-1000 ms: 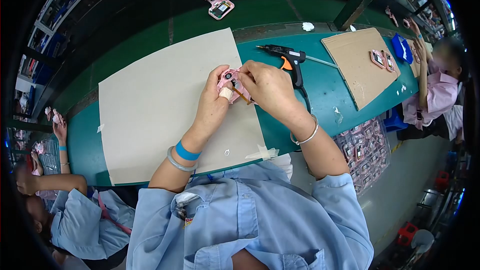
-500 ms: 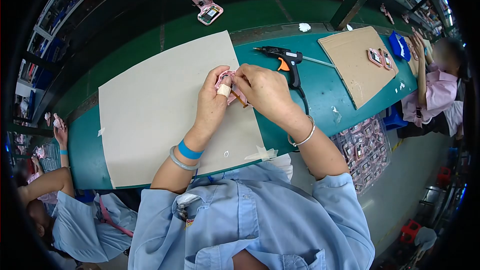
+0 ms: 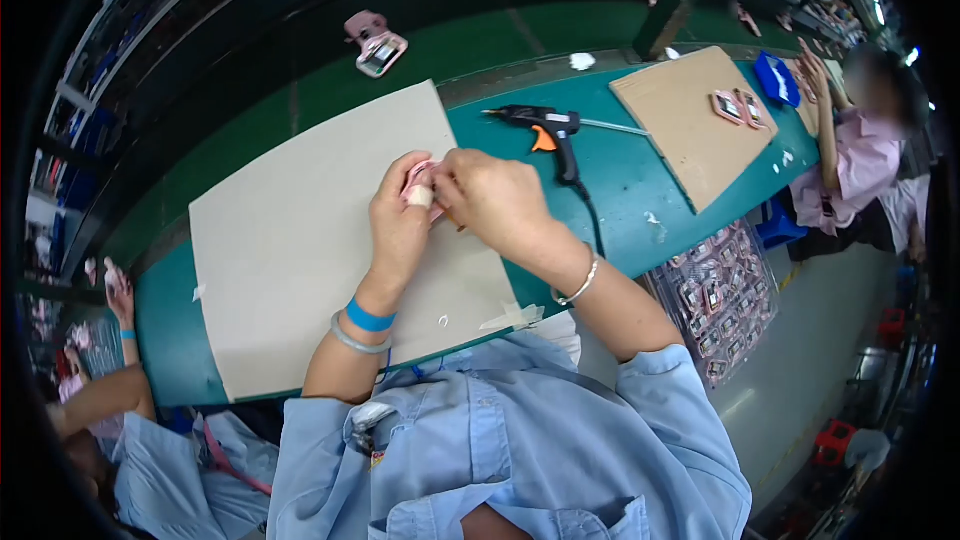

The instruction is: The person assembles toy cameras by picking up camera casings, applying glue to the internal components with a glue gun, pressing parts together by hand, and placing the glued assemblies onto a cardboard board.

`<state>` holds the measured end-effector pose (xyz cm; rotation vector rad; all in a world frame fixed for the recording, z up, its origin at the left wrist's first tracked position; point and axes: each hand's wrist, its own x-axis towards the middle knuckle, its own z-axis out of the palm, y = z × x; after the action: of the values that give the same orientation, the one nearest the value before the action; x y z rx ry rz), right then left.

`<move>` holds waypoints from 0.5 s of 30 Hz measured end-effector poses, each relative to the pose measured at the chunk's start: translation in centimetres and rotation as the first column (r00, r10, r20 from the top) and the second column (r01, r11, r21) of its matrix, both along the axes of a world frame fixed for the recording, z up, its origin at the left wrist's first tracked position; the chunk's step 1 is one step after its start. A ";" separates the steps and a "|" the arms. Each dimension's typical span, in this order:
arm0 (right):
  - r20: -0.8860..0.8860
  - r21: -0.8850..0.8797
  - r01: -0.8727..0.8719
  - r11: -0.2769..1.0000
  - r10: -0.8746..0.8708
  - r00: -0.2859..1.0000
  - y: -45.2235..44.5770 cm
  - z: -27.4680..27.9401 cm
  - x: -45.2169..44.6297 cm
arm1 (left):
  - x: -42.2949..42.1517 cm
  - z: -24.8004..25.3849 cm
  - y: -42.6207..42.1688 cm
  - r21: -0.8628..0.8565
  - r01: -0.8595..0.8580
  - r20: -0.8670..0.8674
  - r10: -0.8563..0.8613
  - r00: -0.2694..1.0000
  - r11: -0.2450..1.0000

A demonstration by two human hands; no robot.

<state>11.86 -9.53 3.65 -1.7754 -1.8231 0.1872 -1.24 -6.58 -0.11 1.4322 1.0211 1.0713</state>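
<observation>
A small pink plastic casing (image 3: 423, 170) is held up above the grey board (image 3: 290, 270), between my two hands. My left hand (image 3: 397, 225) is closed around its left side, its thumb wrapped in beige tape and lying over the front. On the right side, the bent fingers of my right hand (image 3: 497, 198) press together against the casing; whether they pinch a small part is hidden. A short brownish end pokes out below them. Most of the casing's inside is covered by my fingers.
Right of the board lies a black glue gun (image 3: 550, 128) with an orange trigger and a trailing cord. Beyond it, a cardboard sheet (image 3: 665, 120) carries open pink casings (image 3: 740, 109). Another sits on the green belt (image 3: 460, 35). A casing-filled tray (image 3: 715, 300) is lower right. Co-workers sit at both sides.
My head view has shifted slightly, so the bench appears a little left and lower. My right fingers have moved over the casing, and the brown strip that stuck out is now mostly hidden.
</observation>
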 end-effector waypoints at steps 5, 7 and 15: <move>0.044 0.059 -0.076 0.995 0.073 0.996 0.0 -0.9 -0.2 | -0.2 1.2 0.1 -0.006 -0.015 -0.066 0.015 0.998 1.000; -0.097 0.108 -0.058 0.992 0.068 0.993 -0.2 -1.2 -0.4 | -0.5 0.9 0.5 0.004 0.023 -0.059 -0.023 0.998 1.000; -0.180 0.192 -0.101 0.976 0.136 0.974 -1.5 -3.4 0.7 | -2.4 -1.0 2.3 0.059 0.176 -0.070 -0.171 0.983 0.983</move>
<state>12.58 -11.03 0.23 -1.4714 -1.7491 0.2238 -3.60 -4.26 -1.14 1.5871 0.8955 0.9434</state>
